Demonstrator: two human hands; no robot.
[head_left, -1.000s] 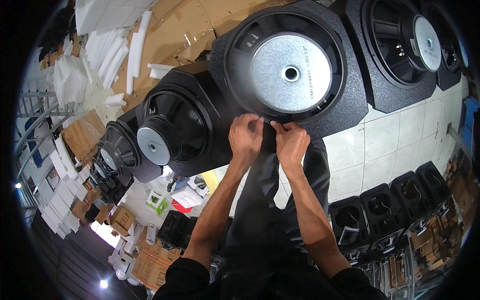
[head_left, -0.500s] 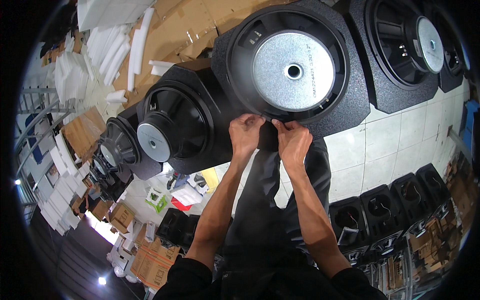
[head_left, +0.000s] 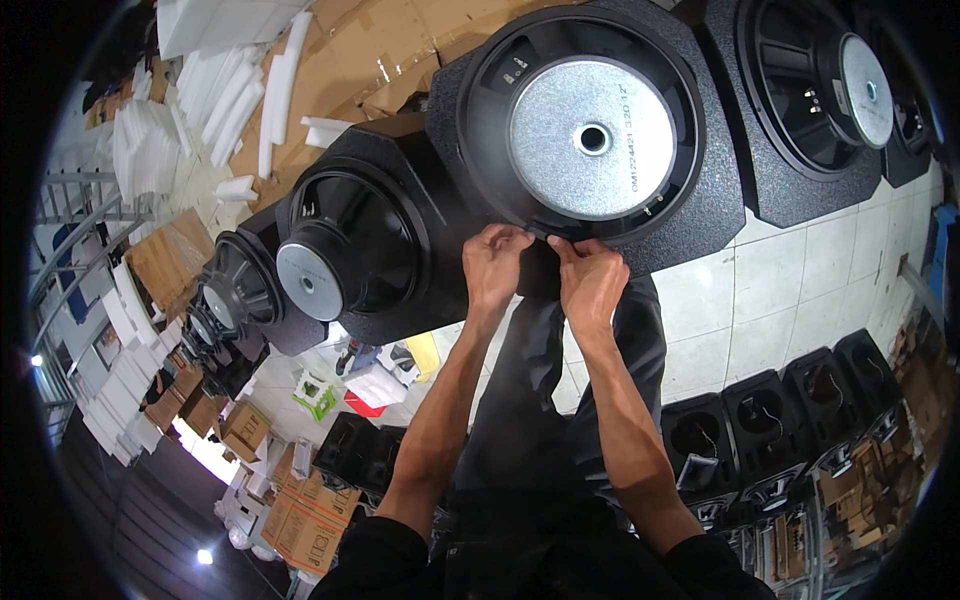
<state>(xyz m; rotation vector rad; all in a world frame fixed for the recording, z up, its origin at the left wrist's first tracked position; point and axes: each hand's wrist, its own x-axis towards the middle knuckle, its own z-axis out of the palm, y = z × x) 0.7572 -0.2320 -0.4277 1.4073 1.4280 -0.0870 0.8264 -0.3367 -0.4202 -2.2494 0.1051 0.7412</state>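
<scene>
A large loudspeaker driver [head_left: 592,190] lies magnet up on a black textured speaker cabinet [head_left: 715,190]. It has a round silver magnet plate with a hole in the middle and a black frame. My left hand [head_left: 494,264] is at the near edge of its rim, with thumb and forefinger pinched together. Just right of it, my right hand [head_left: 592,280] pinches at the same stretch of rim. Whatever is between the fingertips is too small to make out. Both hands touch or nearly touch the rim.
Another driver [head_left: 345,240] on its cabinet stands to the left, and one more driver [head_left: 815,90] to the right. White foam pieces [head_left: 235,110] lie on cardboard at the far left. Open black cabinets [head_left: 755,415] line the lower right. Cartons [head_left: 305,520] stand at lower left.
Both hands keep their pinch at the near rim. The whole view has shifted very slightly; nothing is visibly taken up or let go.
</scene>
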